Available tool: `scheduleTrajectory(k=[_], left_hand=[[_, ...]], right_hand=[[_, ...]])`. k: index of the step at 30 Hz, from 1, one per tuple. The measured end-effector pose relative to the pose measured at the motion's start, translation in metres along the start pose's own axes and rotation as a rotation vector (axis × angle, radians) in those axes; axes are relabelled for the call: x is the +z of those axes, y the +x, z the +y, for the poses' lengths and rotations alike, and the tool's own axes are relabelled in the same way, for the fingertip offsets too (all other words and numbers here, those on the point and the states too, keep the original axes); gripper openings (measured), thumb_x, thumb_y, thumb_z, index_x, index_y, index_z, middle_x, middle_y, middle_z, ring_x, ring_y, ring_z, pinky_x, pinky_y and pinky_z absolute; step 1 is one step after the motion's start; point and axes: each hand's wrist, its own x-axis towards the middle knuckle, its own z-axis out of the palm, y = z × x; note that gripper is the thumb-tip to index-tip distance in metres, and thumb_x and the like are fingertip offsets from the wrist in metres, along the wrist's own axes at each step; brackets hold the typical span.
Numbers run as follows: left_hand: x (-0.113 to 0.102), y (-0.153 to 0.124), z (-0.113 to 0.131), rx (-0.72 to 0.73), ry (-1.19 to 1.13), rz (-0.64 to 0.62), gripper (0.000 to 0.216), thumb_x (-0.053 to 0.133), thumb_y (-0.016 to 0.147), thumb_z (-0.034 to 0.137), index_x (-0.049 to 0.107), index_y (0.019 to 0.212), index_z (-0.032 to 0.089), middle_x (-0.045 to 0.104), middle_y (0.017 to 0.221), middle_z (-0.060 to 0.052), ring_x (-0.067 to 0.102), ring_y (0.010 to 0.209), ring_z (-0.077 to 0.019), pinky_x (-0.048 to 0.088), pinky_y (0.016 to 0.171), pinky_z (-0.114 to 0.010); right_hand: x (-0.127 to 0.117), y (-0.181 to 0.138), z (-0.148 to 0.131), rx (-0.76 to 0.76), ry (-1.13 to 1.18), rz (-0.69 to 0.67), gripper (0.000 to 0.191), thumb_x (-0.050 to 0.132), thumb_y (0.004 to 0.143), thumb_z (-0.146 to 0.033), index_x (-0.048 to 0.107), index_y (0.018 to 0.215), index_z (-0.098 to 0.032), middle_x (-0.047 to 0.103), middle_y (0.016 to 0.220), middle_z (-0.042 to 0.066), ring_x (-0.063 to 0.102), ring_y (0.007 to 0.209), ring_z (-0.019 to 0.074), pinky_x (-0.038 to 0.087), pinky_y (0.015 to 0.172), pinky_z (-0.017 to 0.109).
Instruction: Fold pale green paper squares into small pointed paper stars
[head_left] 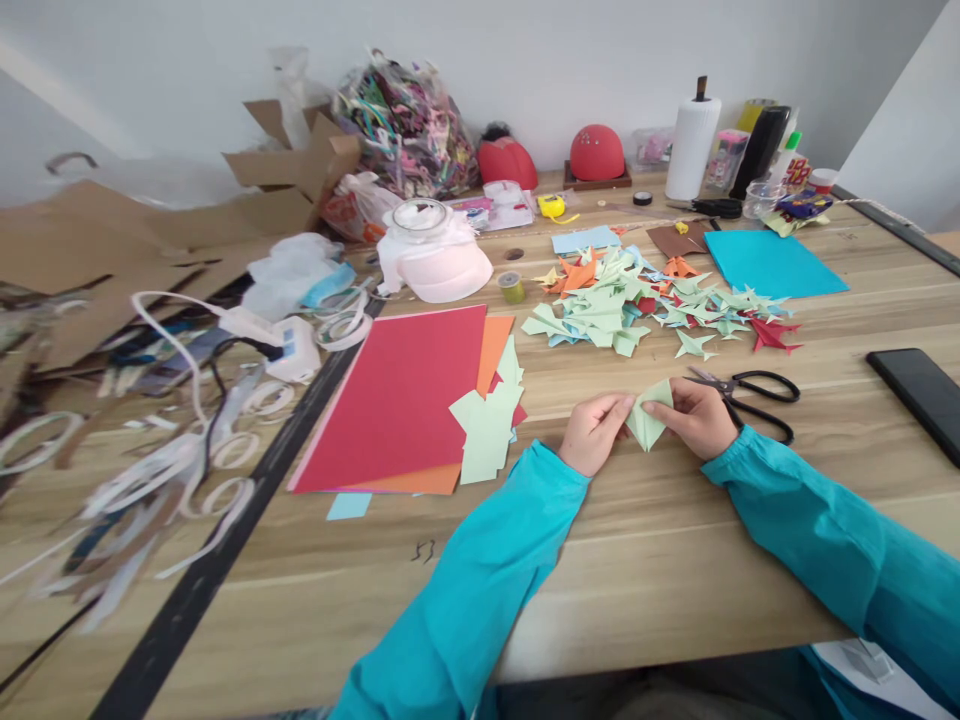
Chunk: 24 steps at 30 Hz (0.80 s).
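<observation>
A small light green folded paper (648,420), shaped like a diamond, is held between my two hands just above the table. My left hand (595,432) pinches its left edge between thumb and fingers. On the other side, my right hand (699,416) grips the right edge, thumb lying across the front. Scissors with black handles (757,385) lie right behind my right hand. Beyond the hands is a heap of folded paper shapes (604,300), mostly light green, with orange, red and blue ones among them. Loose green paper pieces (487,435) rest to the left of my left hand.
Red paper sheets (397,400) lie stacked at the left, blue sheets (776,262) at the back right. A black phone (919,395) sits near the right edge. A power strip (292,345), cords and white strips clutter the far left. Along the wall stands a white roll (693,150).
</observation>
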Motion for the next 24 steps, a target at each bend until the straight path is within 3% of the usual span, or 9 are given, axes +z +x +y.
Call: scheduleTrajectory(k=[13,24], left_hand=[[0.0,0.0,-0.001,0.028,0.089,-0.005,0.035,0.05,0.079,0.045,0.058,0.065,0.013,0.053,0.056,0.0,0.048,0.053,-0.0099,0.04,0.051,-0.021],[-0.003,-0.004,0.01,0.015,-0.035,-0.075,0.033,0.049,0.079,0.043,0.053,0.063,0.014,0.05,0.058,0.0,0.048,0.057,-0.0106,0.04,0.054,-0.022]], right_hand=[[-0.001,0.001,0.0,-0.017,0.043,-0.026,0.029,0.074,0.06,-0.041,0.061,0.07,-0.016,0.06,0.059,0.0,0.053,0.049,0.0119,0.044,0.044,0.025],[-0.001,0.0,0.001,-0.043,0.024,0.01,0.028,0.074,0.06,-0.04,0.062,0.069,-0.016,0.062,0.062,0.001,0.056,0.053,0.0133,0.047,0.051,0.027]])
